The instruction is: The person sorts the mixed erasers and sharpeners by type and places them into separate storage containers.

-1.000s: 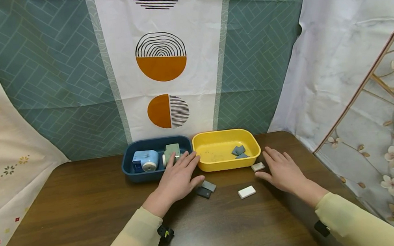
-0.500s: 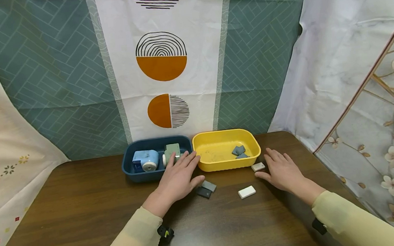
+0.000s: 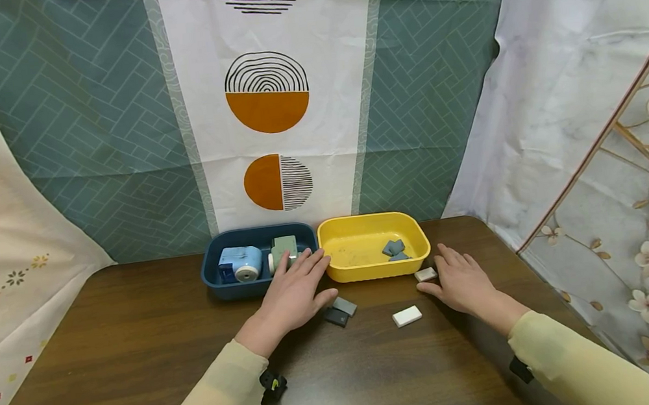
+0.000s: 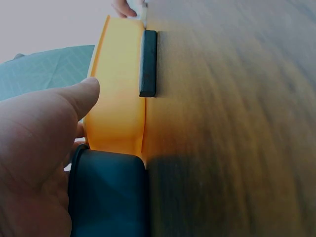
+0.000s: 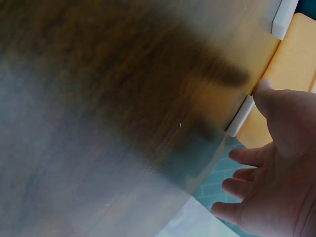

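My left hand (image 3: 295,296), fingers straight, is over the front right corner of a dark blue bin (image 3: 233,293). Inside that bin are a light blue boxy thing (image 3: 242,260) and a sage green one (image 3: 284,249), each with a white round part; fingers partly hide the green one. By my left thumb lie a grey block (image 3: 344,305) and a dark block (image 3: 336,317), flat and rectangular. My right hand (image 3: 464,283), fingers spread and holding nothing, is beside a small off-white block (image 3: 425,275). A white block (image 3: 407,316) lies between the hands, nearer the front.
A yellow bin (image 3: 375,272) stands against the blue bin's right side, with a few blue-grey pieces (image 3: 393,248) in its right part. Both rest near the back of the brown wooden table (image 3: 141,370). Patterned cloths (image 3: 407,90) hang behind and at the sides.
My right hand has shifted slightly to the left, its thumb nearer the off-white block. The left hand, bins and blocks have stayed in place.
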`<state>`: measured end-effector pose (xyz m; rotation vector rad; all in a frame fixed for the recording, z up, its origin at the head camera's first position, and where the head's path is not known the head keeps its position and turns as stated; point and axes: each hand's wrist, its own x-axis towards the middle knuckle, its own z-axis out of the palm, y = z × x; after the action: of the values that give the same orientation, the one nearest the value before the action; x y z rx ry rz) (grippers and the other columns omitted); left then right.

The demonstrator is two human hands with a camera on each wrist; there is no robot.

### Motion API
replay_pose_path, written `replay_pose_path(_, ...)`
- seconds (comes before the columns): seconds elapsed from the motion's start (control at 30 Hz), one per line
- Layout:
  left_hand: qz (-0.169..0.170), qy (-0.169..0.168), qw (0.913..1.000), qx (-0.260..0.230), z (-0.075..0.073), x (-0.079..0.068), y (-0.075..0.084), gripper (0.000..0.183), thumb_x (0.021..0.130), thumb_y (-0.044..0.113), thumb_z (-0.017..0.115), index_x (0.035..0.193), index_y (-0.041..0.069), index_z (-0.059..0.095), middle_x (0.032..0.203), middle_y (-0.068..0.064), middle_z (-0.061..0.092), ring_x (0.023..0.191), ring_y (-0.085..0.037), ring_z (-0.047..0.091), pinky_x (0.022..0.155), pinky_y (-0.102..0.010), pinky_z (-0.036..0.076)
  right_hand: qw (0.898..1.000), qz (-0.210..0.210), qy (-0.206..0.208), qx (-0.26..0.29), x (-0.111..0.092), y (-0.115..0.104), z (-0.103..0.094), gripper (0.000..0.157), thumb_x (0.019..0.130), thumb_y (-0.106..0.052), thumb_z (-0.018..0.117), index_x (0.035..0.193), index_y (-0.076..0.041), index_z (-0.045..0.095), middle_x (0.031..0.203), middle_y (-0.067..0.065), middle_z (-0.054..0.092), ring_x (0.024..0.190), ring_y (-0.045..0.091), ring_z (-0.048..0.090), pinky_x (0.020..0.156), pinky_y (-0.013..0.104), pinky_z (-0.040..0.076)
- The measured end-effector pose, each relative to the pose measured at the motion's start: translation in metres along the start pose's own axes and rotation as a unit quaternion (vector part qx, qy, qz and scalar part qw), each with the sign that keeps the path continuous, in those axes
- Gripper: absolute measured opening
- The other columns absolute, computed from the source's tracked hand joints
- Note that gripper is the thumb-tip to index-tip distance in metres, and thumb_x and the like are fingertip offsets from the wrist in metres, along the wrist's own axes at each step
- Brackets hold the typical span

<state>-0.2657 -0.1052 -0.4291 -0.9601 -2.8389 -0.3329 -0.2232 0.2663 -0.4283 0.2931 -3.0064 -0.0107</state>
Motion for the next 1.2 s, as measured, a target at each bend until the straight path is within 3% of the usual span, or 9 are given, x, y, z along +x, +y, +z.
replay_pose_path(0.4, -0.003, -0.008, 0.9999, 0.005, 0.0009, 0.0015, -0.0012, 0.075, 0.111, 0.056, 0.062, 0.172, 0.016, 0.043, 0.179, -0.003, 0.035, 0.167, -0.028, 0.025, 0.135, -0.061, 0.003, 1.0, -0.006, 0.014, -0.007, 0.0014, -0.001, 0.0027, 0.069, 0.105, -0.051, 0.075, 0.127, 0.014, 0.064, 0.155, 0.041, 0.05, 0.145, 0.054, 0.051, 0.116, 0.071, 0.043)
replay_pose_path(1.2, -0.007, -0.012, 0.9998, 0.013, 0.0027, 0.0017, -0.0022, 0.077, 0.111, 0.06, 0.058, 0.172, 0.017, 0.042, 0.179, -0.001, 0.033, 0.168, -0.027, 0.024, 0.135, -0.059, 0.0, 1.0, -0.003, 0.006, -0.001, 0.0075, -0.0046, 0.0077, 0.062, 0.106, -0.044, 0.074, 0.125, 0.014, 0.064, 0.152, 0.039, 0.054, 0.143, 0.053, 0.053, 0.116, 0.07, 0.043)
